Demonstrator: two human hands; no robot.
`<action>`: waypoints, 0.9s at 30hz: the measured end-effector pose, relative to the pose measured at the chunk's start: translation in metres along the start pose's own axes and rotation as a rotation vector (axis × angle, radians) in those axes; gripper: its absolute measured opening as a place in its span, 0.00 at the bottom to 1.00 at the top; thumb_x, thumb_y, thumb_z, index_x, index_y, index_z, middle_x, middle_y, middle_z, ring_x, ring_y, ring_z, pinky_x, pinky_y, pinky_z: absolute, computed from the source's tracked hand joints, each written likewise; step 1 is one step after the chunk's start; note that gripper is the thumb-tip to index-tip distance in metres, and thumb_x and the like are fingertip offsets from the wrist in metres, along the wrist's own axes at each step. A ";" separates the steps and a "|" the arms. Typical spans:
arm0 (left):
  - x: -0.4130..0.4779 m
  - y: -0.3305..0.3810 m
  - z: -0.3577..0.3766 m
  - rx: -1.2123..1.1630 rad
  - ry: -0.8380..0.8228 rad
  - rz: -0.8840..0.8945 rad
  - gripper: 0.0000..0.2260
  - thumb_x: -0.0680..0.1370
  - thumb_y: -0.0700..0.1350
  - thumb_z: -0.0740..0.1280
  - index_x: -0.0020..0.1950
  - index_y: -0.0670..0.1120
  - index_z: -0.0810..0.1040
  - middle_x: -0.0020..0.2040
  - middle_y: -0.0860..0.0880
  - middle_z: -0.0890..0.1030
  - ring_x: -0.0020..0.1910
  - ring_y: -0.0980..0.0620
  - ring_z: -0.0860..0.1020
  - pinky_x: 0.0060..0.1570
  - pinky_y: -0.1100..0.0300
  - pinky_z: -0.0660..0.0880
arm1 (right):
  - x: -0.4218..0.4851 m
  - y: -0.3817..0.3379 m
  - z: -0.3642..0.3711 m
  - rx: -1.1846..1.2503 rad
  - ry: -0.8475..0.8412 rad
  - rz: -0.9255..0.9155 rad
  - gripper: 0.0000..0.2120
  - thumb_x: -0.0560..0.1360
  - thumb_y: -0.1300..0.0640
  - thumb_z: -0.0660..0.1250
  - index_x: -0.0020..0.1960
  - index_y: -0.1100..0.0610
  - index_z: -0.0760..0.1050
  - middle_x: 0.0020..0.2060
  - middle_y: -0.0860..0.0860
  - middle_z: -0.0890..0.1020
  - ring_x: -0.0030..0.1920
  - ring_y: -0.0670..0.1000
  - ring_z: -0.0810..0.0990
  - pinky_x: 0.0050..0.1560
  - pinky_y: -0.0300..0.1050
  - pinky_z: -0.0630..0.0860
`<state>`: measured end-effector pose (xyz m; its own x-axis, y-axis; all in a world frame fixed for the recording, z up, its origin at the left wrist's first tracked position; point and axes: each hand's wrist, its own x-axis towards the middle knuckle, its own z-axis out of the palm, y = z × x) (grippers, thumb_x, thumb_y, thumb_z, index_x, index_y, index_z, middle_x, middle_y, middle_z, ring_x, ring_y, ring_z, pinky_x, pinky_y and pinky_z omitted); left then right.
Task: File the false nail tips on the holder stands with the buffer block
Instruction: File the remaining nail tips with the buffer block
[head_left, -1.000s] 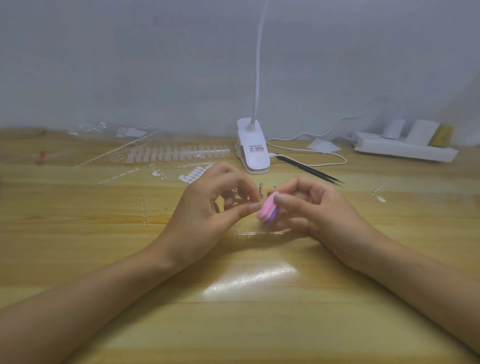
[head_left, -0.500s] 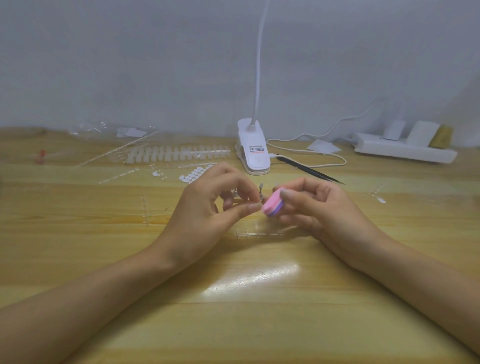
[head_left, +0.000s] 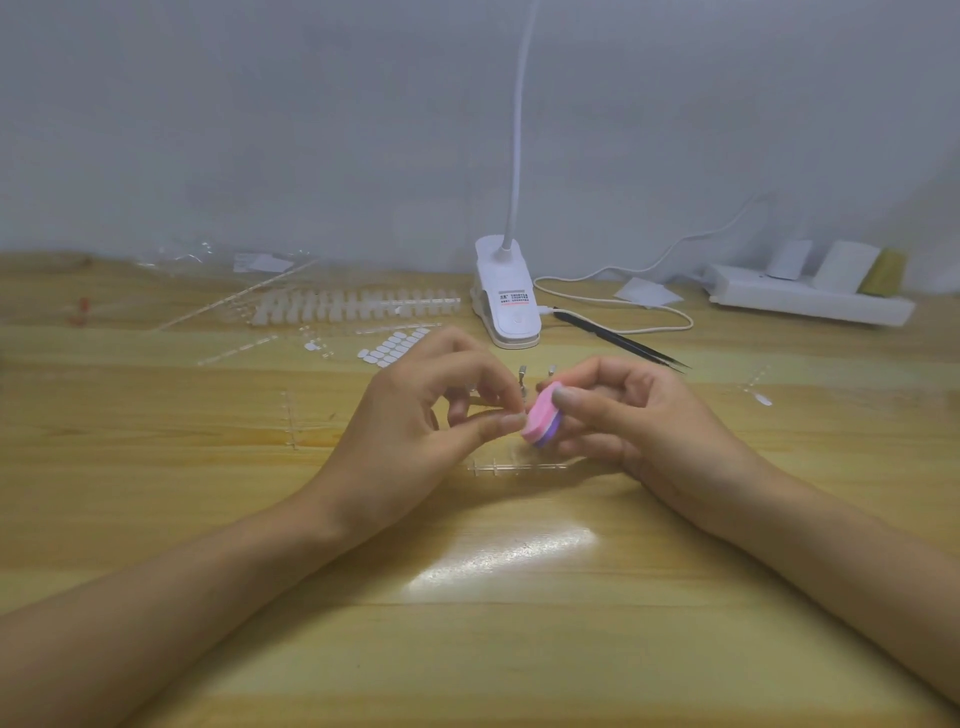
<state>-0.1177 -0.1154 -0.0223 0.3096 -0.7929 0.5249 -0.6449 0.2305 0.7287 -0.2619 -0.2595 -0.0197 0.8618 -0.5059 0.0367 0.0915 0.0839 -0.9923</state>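
**Pink buffer block (head_left: 540, 417) gripped over worktop (head_left: 467, 597)**

The block is clamped in the curled fingers of the right hand (head_left: 644, 421), above a clear holder stand (head_left: 519, 464); the fingers of the left hand (head_left: 410, 421) are pinched together beside it; what is pinched cannot be told.

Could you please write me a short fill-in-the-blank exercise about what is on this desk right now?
The right hand holds a buffer block that is pink and ____.
The left hand pinches what seems a nail tip beside the ____.
The black tweezers lie to the ____ of the clip lamp.
Missing words: purple; buffer block; right.
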 end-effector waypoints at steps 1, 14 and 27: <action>0.000 0.000 0.000 -0.003 -0.004 0.007 0.07 0.72 0.42 0.75 0.40 0.53 0.80 0.44 0.53 0.76 0.35 0.56 0.70 0.36 0.76 0.66 | 0.001 -0.001 -0.001 -0.008 -0.017 0.019 0.09 0.70 0.59 0.71 0.48 0.63 0.78 0.42 0.59 0.86 0.39 0.52 0.85 0.38 0.38 0.81; 0.001 -0.005 -0.001 0.027 0.025 -0.029 0.07 0.73 0.44 0.75 0.39 0.54 0.79 0.45 0.55 0.77 0.37 0.58 0.73 0.34 0.71 0.67 | -0.004 0.003 0.004 -0.164 -0.187 -0.003 0.06 0.73 0.58 0.72 0.47 0.59 0.80 0.45 0.61 0.86 0.44 0.55 0.86 0.44 0.44 0.82; -0.001 0.003 0.002 0.046 0.012 0.060 0.07 0.73 0.39 0.75 0.41 0.50 0.80 0.44 0.50 0.76 0.36 0.58 0.71 0.36 0.75 0.66 | 0.000 0.000 -0.002 -0.020 -0.012 0.001 0.10 0.72 0.58 0.70 0.50 0.63 0.78 0.42 0.58 0.86 0.38 0.51 0.85 0.38 0.38 0.81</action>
<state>-0.1212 -0.1153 -0.0214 0.2776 -0.7712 0.5729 -0.6943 0.2512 0.6745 -0.2627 -0.2614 -0.0200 0.8677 -0.4956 0.0372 0.0807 0.0666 -0.9945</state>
